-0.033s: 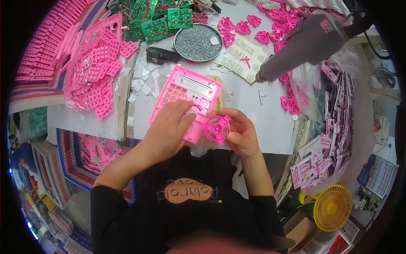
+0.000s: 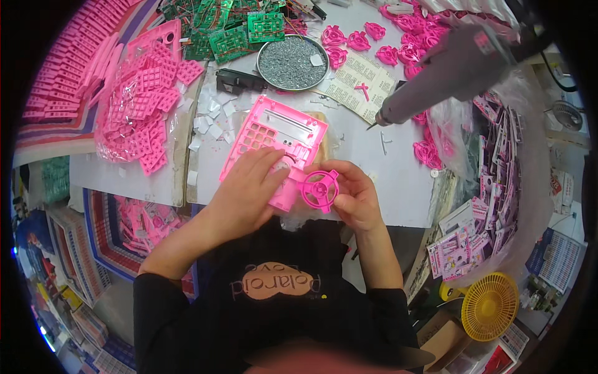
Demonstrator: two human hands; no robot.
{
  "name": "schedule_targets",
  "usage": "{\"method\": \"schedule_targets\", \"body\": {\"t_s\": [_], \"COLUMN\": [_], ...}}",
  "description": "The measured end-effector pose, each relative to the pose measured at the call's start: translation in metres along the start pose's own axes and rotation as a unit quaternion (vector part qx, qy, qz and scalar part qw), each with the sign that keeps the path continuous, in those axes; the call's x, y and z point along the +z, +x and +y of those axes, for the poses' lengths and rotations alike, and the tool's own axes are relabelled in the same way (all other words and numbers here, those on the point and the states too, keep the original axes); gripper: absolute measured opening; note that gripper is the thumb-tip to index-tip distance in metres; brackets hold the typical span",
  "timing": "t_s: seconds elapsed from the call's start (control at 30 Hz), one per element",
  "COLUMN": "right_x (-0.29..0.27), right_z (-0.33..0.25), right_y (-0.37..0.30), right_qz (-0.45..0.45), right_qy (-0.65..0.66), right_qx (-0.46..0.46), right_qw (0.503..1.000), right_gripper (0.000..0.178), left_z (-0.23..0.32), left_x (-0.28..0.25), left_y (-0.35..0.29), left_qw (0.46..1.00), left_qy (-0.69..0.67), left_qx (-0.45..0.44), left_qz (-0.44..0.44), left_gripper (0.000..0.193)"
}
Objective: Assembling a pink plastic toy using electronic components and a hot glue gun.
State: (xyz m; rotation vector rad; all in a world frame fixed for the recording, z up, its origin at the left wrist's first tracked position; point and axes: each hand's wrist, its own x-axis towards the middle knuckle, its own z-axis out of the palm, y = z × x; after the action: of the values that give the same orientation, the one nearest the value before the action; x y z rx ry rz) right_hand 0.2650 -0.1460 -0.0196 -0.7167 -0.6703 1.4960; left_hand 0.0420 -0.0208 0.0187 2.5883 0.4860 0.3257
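Observation:
A pink plastic housing (image 2: 256,132) with square key holes and a slotted panel lies tilted at the near middle of the bench. My left hand (image 2: 246,187) lies over its lower part, fingers bent and pressed onto it, hiding some of the inside. With thumb and fingers, my right hand (image 2: 356,198) grips a small pink steering wheel (image 2: 320,191) beside the housing's lower right edge. The wheel's ring and spokes face up. To the right, a grey electric screwdriver (image 2: 436,78) hangs with its bit over the bench, touched by neither hand.
A round metal dish of screws (image 2: 291,61) stands behind the housing, near green circuit boards (image 2: 228,43). Several pink wheel parts (image 2: 358,41) lie at the back right by a printed sheet (image 2: 361,78). Bagged pink key grids (image 2: 140,106) lie left; a yellow fan (image 2: 490,305) stands lower right.
The hanging screwdriver has swung slightly, its tip a little lower and to the left. Both hands, the housing and the steering wheel stay nearly where they were.

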Motion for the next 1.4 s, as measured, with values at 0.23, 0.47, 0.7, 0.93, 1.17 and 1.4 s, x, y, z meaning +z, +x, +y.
{"method": "schedule_targets", "body": {"t_s": [0.23, 0.47, 0.7, 0.93, 1.17, 1.4], "right_x": [0.016, 0.027, 0.029, 0.039, 0.041, 0.045], "right_z": [-0.002, 0.012, 0.009, -0.030, -0.028, -0.018], "right_y": [-0.001, 0.000, 0.002, 0.011, 0.008, 0.003], "right_qz": [-0.023, 0.023, 0.049, 0.016, 0.021, 0.049], "right_qy": [-0.030, -0.042, -0.224, -0.576, -0.570, -0.548], "right_qx": [0.032, -0.026, -0.064, -0.212, -0.236, -0.268], "right_qw": [0.999, 0.999, 0.971, 0.789, 0.786, 0.791], "right_gripper": [0.059, 0.062, 0.054, 0.044, 0.042, 0.038], "left_z": [0.008, 0.014, 0.018, 0.032, 0.036, 0.038], "left_x": [-0.021, -0.016, 0.004, -0.007, 0.000, 0.008], "left_y": [0.014, 0.006, -0.005, 0.002, -0.001, -0.005], "left_qw": [0.964, 0.907, 0.799, 0.852, 0.852, 0.814], "left_qy": [-0.245, -0.383, -0.539, -0.480, -0.484, -0.537], "left_qx": [0.012, -0.177, -0.265, -0.208, -0.200, -0.221], "left_qz": [0.099, 0.005, -0.001, -0.004, -0.015, -0.023], "left_gripper": [0.032, 0.017, 0.014, 0.012, 0.014, 0.014]}}
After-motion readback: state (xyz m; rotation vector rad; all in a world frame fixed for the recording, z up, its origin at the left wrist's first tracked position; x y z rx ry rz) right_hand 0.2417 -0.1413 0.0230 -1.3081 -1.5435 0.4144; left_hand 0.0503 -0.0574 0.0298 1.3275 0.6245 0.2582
